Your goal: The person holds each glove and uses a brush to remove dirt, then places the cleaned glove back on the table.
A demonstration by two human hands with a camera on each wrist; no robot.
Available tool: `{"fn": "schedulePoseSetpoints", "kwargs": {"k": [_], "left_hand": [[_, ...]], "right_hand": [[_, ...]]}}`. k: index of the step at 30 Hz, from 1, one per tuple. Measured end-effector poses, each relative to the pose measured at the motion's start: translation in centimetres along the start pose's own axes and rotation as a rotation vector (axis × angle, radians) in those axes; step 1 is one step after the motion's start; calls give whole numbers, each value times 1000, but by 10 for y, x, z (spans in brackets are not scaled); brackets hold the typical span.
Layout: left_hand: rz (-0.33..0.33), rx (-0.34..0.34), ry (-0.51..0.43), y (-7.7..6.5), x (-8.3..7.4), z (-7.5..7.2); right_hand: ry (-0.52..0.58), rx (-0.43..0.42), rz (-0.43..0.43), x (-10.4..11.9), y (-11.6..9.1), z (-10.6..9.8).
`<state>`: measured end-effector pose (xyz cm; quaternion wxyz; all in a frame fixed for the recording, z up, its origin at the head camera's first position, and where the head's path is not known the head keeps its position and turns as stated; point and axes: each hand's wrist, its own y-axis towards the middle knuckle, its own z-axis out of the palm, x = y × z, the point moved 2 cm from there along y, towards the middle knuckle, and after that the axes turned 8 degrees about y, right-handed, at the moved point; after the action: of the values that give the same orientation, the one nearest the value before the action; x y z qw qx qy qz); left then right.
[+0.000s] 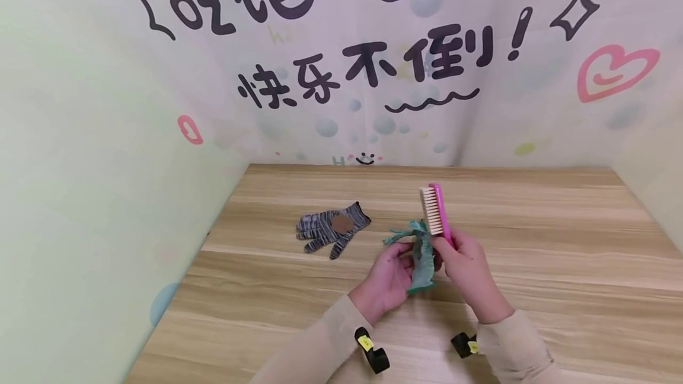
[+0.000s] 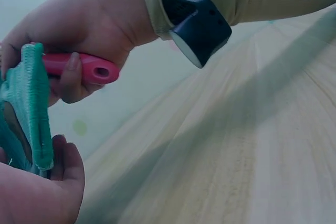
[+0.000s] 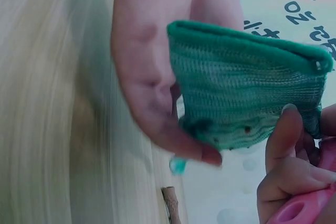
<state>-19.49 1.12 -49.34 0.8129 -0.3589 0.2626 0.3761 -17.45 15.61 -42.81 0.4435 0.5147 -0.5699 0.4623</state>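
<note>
A green knitted glove [image 1: 424,262] with dark stains is held up between both hands, its cuff edge lowest in the head view. My left hand [image 1: 385,283] holds it from the left with bent fingers. In my right hand [image 1: 472,268] is a scrubbing brush [image 1: 440,209] with a pink back and pale bristles, gripped by its handle. The bristles face left, beside the upper part of the glove. In the right wrist view, a right fingertip also touches the glove fabric [image 3: 236,85]. Part of the glove is hidden behind the fingers.
A grey-and-black knitted glove [image 1: 320,229] with a brown patch [image 1: 342,224] lies flat on the wooden table [image 1: 256,307], left of the hands. A printed cloth backdrop [image 1: 331,135] rises behind the table. Black wrist cameras [image 1: 372,351] sit at both sleeves.
</note>
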Motion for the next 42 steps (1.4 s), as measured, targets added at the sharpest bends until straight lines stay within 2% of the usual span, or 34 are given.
{"fn": "schedulePoseSetpoints", "kwargs": {"k": [4,9,14,18,24,28,35,42], "left_hand": [[22,-67,14,-2,-6,-1],[43,-75,-9,-4,-11,-2],[94,-83,-56,-4,-18,-4],[106,-88,-51,-5,-23,-5],[88,-41,-13,-8,-25,-4],[101,-8,7,-8,-24,-4],[112,24,17,-8,-24,-4],[123,69,0,-9,-25,-4]], "right_hand": [[-9,-8,-7,-2,1,-6],[-7,-10,17,-4,2,-10],[1,-28,29,-7,3,-12],[31,-40,42,-9,4,-11],[80,-21,70,-12,4,-9],[111,-4,103,-13,4,-8],[104,-1,135,-18,5,-5],[99,24,129,-19,5,-5]]}}
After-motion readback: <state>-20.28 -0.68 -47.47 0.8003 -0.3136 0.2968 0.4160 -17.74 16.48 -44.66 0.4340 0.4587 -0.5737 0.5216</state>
